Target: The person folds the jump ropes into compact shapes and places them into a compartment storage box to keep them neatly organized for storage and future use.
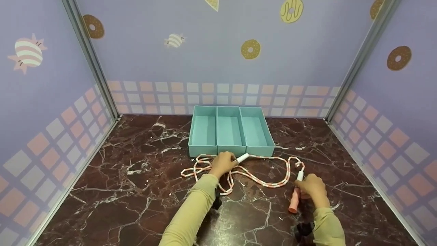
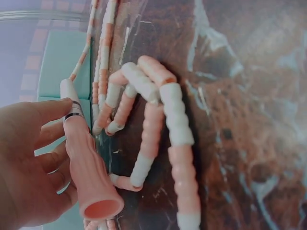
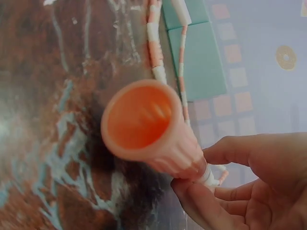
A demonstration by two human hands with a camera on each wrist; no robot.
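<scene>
A beaded jump rope in pink and white lies looped over the dark marble table. My left hand pinches one of its handles just in front of the tray; in the left wrist view that pink handle has a white tip and a hollow end, with thumb and fingers around its upper part. To the right, my right hand grips the other handle near its white neck. Its open pink end faces the camera in the right wrist view, thumb and fingers pinching the narrower part behind.
A teal tray with three compartments stands at the back middle of the table. Purple walls with printed sweets and checks enclose the back and both sides. Rope loops lie along the tray's front.
</scene>
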